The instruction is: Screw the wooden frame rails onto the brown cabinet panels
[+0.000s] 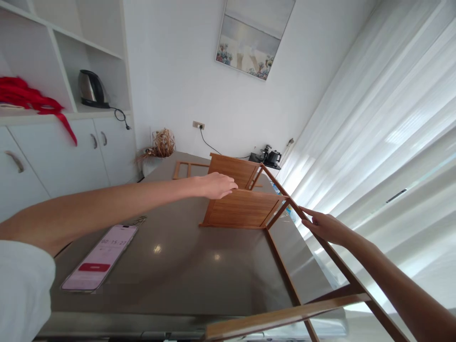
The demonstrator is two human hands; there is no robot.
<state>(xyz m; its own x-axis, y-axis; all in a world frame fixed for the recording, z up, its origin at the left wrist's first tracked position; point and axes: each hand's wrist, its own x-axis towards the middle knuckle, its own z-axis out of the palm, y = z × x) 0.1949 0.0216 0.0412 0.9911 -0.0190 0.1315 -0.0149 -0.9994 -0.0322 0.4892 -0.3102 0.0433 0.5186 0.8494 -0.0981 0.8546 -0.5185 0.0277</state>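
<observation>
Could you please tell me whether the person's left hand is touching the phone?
Apart. The head view shows the left hand up at the nearer wooden panel, with grey tabletop visible between it and the phone.

You are in what looks like a room in a home: a kettle (89,88) stands in open white shelving (109,71) above cupboards (62,154) at your 10 o'clock, a framed painting (251,38) hangs on the wall (178,71) at 12, and long pale curtains (392,142) hang at 2.
</observation>
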